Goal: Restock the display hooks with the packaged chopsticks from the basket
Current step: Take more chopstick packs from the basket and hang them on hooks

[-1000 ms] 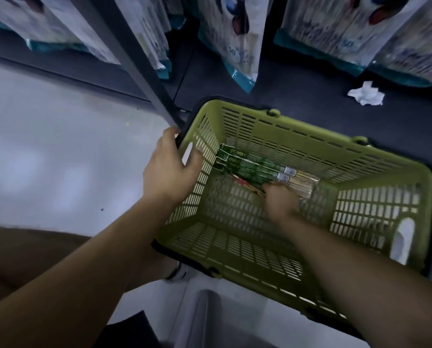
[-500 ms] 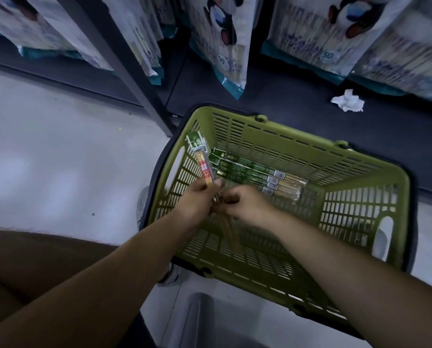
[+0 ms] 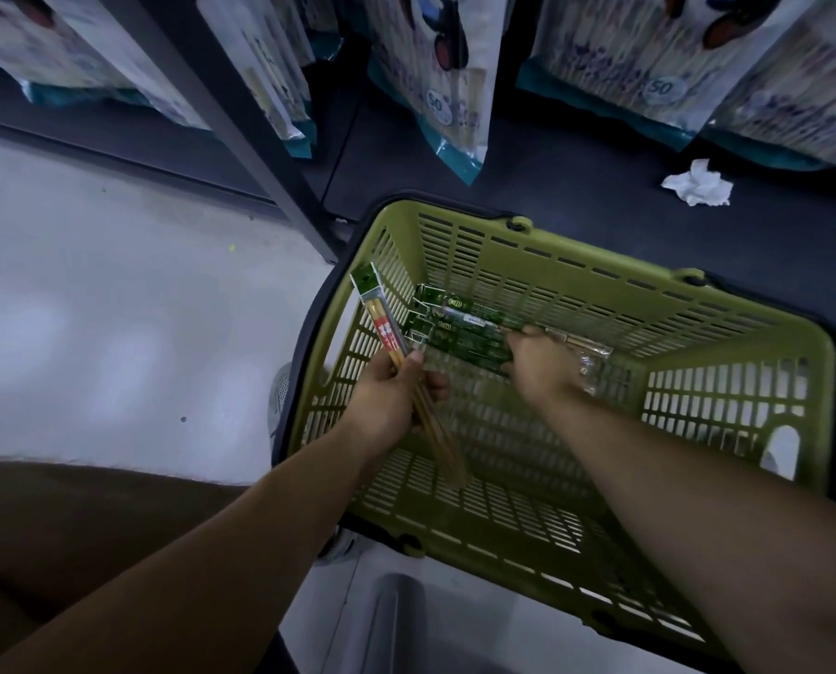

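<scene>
View: head cam, looking down; only view.
L hand point(image 3: 387, 402): fingers clenched round the middle of one pack, over basket's left wall.
Held pack point(image 3: 385, 328): tilted; green header card up and left, just past the basket's left rim; red label below it; clear lower end slants down-right over the basket btm mesh, not touching it as far as I can tell.
R hand point(image 3: 538, 363): deep in basket at far side, well apart from L hand; thumb and fingers curl onto the green packs, grasping them. Fingertips mostly hidden behind back of hand.
Green packs point(image 3: 459, 328): several, lying flat and side by side along foot of far wall, headers pointing left; clear ends stick out right of R hand.
Basket point(image 3: 625, 304): olive, slatted, on the floor, far rim pushed against the shelf edge; dark handle folded down round left rim.
Room: mesh gap between the two hands; both forearms come in over near rim.
Shelf point(image 3: 576, 187): dark btm shelf just beyond basket; crumpled tissue point(image 3: 697, 184) on it, right of centre.
Hanging bags point(image 3: 435, 80): above shelf, lower corners near basket's far rim, not touching.
Upright post point(image 3: 221, 104): slants down to floor just beside basket's far-left corner.
Floor point(image 3: 90, 308): pale, left of basket.
</scene>
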